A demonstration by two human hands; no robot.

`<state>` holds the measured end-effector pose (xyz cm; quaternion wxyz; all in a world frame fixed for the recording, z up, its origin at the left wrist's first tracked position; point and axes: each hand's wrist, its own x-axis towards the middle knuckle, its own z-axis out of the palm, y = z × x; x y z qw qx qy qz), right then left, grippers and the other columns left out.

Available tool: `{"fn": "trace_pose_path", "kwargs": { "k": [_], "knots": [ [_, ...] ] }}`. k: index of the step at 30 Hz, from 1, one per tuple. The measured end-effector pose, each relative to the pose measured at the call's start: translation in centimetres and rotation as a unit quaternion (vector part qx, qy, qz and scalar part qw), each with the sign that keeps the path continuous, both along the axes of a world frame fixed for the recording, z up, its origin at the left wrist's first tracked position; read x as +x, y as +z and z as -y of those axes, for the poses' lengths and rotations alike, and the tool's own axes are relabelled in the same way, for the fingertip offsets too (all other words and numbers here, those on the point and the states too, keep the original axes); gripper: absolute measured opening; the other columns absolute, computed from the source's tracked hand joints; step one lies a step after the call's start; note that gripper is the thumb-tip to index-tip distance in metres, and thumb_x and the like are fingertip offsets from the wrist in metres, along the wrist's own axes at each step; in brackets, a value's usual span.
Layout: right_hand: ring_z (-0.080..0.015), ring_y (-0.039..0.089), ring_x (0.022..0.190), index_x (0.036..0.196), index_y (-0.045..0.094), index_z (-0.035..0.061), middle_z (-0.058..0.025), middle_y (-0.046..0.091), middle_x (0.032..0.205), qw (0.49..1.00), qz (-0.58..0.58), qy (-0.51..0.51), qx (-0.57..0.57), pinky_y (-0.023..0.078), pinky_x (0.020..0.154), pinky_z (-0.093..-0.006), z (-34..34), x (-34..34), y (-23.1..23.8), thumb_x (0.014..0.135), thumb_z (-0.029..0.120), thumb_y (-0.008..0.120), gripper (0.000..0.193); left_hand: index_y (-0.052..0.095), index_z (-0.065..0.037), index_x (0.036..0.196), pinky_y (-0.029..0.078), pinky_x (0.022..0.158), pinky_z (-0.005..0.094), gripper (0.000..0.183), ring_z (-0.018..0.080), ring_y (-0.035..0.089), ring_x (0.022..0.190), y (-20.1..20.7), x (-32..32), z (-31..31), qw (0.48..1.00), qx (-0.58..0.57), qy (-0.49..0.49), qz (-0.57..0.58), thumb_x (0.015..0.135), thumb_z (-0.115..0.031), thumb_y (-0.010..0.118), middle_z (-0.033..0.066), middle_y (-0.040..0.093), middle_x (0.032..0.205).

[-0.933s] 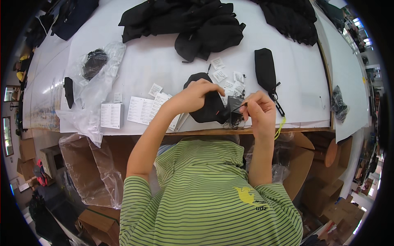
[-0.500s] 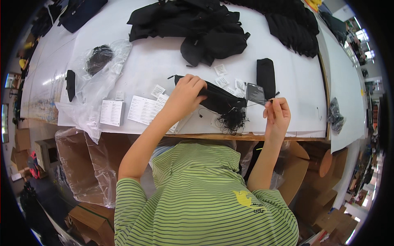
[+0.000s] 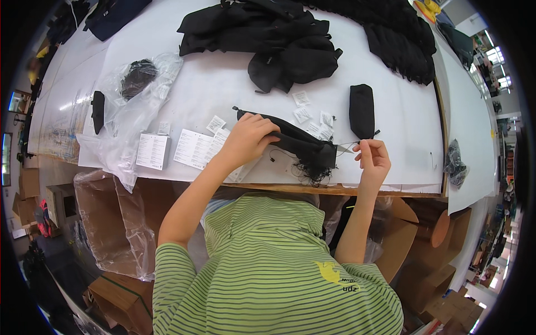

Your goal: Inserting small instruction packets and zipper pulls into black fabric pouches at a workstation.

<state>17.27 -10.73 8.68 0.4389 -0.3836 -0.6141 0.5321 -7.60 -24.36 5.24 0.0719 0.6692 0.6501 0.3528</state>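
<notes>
Left hand is gripping black pouch near its left end, grip holding the cloth. Pouch is lying near the front edge of the bench, slanting down to the right. Right hand is pinching a thin cord just beyond the pouch's right end, grip narrow. Tangled black strings are bunching at that end. 2nd pouch is lying just past the right hand; small white labels are lying between the 2 pouches.
</notes>
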Motion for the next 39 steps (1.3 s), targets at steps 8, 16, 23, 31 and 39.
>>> {"fn": "trace_pose_path", "kwargs": {
  "k": [8, 16, 23, 31, 39],
  "knots": [
    [-0.0172, 0.057, 0.094, 0.112, 0.058, 0.0036, -0.0078, 0.063, 0.104, 0.986, 0.112, 0.033, 0.122, 0.042, 0.085, -0.03, 0.0, 0.4, -1.4, 0.081, 0.017, 0.072, 0.036, 0.059, -0.005, 0.093, 0.04, 0.078, 0.0328, 0.016, 0.0233, 0.057, 0.082, -0.5, -0.3, -1.0, 0.999, 0.01, -0.024, -0.027, 0.079, -0.01, 0.066, 0.0063, 0.062, 0.084],
    [-0.0273, 0.053, 0.111, 0.124, 0.052, 0.0053, -0.0134, 0.058, 0.116, 0.917, 0.333, 0.059, 0.21, 0.039, 0.094, -0.0359, 0.3, 0.4, -3.5, 0.074, 0.017, 0.075, 0.057, 0.06, -0.005, 0.093, 0.04, 0.079, 0.0337, 0.016, 0.024, 0.056, 0.081, -0.4, 0.1, -1.4, 0.999, 0.03, -0.024, -0.015, 0.08, -0.009, 0.066, 0.0068, 0.061, 0.085],
    [-0.0148, 0.058, 0.087, 0.095, 0.06, -0.0013, -0.0069, 0.062, 0.089, 0.965, 0.194, -0.053, 0.167, 0.043, 0.08, -0.0251, -0.8, 1.3, -3.2, 0.079, 0.008, 0.073, 0.023, 0.061, -0.005, 0.093, 0.041, 0.08, 0.0341, 0.017, 0.0267, 0.056, 0.083, -0.6, -0.4, -0.8, 1.0, 0.007, 0.0, 0.019, 0.077, -0.006, 0.068, 0.0089, 0.061, 0.084],
    [-0.015, 0.058, 0.057, 0.096, 0.055, 0.0005, -0.0111, 0.064, 0.081, 0.977, -0.155, 0.081, -0.122, 0.047, 0.058, -0.0252, -2.3, 4.1, -0.2, 0.091, 0.012, 0.059, 0.013, 0.062, -0.003, 0.089, 0.042, 0.078, 0.0353, 0.018, 0.0292, 0.057, 0.081, 2.1, -0.9, -1.1, 0.984, 0.137, 0.096, 0.063, 0.073, -0.003, 0.07, 0.01, 0.063, 0.083],
    [-0.0147, 0.054, 0.073, 0.097, 0.056, 0.0018, -0.0063, 0.061, 0.086, 0.953, -0.28, -0.06, -0.103, 0.043, 0.065, -0.0255, -3.3, 5.4, -0.8, 0.089, 0.01, 0.061, 0.013, 0.058, -0.003, 0.087, 0.041, 0.073, 0.037, 0.019, 0.0303, 0.055, 0.077, 6.5, 1.2, 1.4, 0.995, 0.096, 0.03, 0.01, 0.071, -0.002, 0.068, 0.0107, 0.058, 0.08]
  ]
}}
